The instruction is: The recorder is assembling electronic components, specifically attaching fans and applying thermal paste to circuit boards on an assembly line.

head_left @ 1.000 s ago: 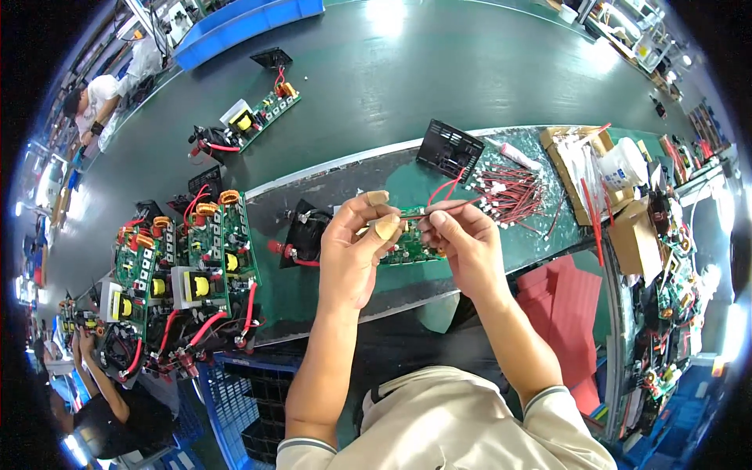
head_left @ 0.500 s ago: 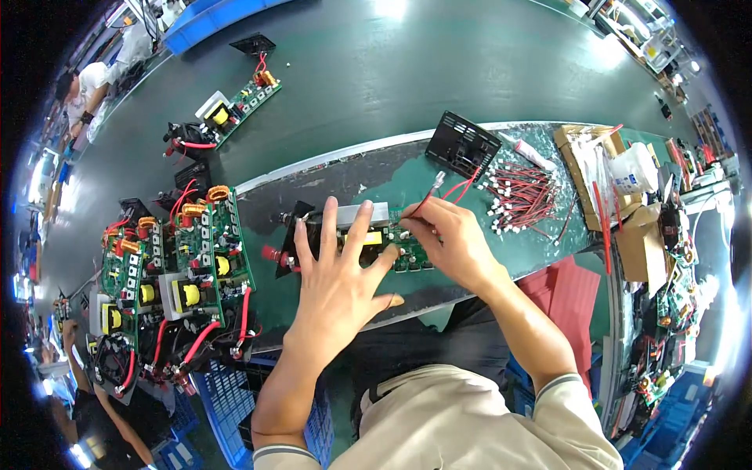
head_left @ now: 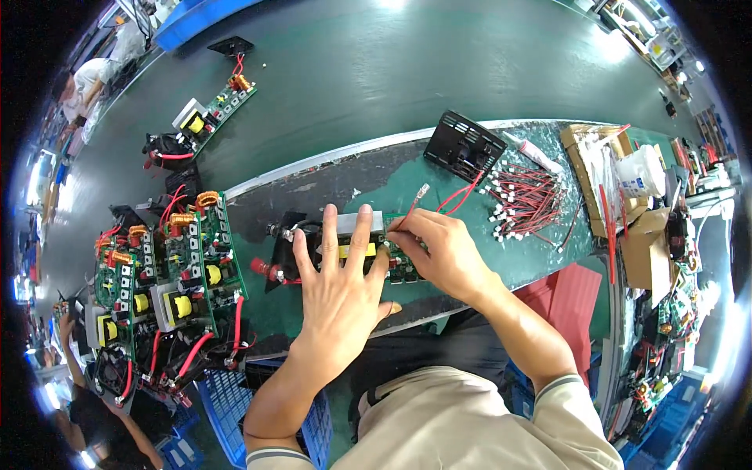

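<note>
Right grip (head_left: 440,249) pinches a thin wire (head_left: 411,210) at the circuit board (head_left: 403,271), near the front edge of the counter (head_left: 526,254); left hand (head_left: 338,291), splayed, grasping nothing, apparently steadies the board.

Lighting: bright, cool white, fairly even over the near worktop (head_left: 501,254); shadows soft. Glare: pale patches on the far worktop (head_left: 337,94), top centre and upper right; burnt-out white along the right rim. Distortion: strong fisheye (the pale edging strip (head_left: 329,154) bows), black corners, bluish fringe. Focus: left hand (head_left: 341,286) and right hand (head_left: 439,247) clear; rim details smeared.
</note>
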Available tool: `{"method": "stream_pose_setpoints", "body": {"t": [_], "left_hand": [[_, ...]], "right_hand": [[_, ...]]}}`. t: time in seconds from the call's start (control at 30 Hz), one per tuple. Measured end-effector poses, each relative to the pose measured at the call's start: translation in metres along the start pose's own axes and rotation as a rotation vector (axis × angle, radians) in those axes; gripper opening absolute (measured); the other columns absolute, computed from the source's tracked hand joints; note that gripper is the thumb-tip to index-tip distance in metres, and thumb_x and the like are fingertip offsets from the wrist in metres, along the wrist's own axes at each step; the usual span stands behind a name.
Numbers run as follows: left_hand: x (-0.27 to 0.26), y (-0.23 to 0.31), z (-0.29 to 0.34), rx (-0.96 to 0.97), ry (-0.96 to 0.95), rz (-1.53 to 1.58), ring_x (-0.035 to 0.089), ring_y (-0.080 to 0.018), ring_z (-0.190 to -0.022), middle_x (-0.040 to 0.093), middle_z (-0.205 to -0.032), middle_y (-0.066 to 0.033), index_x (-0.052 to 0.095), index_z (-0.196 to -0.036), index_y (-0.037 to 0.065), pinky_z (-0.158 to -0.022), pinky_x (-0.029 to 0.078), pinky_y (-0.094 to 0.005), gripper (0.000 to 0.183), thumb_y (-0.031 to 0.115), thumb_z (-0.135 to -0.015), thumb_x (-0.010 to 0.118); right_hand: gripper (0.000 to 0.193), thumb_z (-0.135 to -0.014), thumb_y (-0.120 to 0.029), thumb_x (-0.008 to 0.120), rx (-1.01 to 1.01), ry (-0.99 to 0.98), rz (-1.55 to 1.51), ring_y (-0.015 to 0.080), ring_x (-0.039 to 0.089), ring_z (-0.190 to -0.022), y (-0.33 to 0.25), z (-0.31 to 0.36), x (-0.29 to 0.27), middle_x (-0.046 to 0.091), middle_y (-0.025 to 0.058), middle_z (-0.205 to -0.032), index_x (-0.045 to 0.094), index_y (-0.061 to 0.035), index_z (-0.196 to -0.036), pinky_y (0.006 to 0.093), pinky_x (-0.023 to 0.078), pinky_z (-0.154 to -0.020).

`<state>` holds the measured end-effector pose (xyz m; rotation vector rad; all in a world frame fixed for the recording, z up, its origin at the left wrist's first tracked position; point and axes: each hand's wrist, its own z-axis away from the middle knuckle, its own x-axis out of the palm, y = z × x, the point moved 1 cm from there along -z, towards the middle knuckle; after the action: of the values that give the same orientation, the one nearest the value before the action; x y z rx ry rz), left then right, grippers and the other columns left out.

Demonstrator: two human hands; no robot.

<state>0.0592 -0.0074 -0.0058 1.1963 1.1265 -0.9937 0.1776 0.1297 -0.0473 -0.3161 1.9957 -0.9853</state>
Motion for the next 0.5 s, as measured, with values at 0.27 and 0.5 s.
{"method": "stream_pose_setpoints", "body": {"t": [0.27,0.5], "left_hand": [[0.0043,0.0025,-0.0048,-0.008,-0.020,-0.034,0.021,-0.0463,-0.146,0.028,-0.158,-0.0164,0.061,-0.133,0.011,-0.113,0.021,-0.0666,0.079,0.040,-0.064,0.088],[0.0087,0.0016,-0.0067,0.010,0.052,0.012,0.028,-0.0449,-0.142,0.030,-0.155,-0.0189,0.068,-0.119,0.005,-0.112,0.028,-0.0585,0.068,0.043,-0.066,0.086]], "right_hand": [[0.011,-0.086,-0.009,0.068,-0.004,0.009,0.031,0.0370,0.063,-0.072,0.0025,0.0018,0.0036,0.063,0.0152,-0.080,0.063,-0.0001,-0.087,0.0449,0.051,-0.064],[0.010,-0.086,-0.006,0.070,-0.017,0.011,0.045,0.0393,0.063,-0.073,0.0006,-0.0003,0.0029,0.064,0.0167,-0.082,0.065,-0.0001,-0.091,0.0423,0.052,-0.064]]}}
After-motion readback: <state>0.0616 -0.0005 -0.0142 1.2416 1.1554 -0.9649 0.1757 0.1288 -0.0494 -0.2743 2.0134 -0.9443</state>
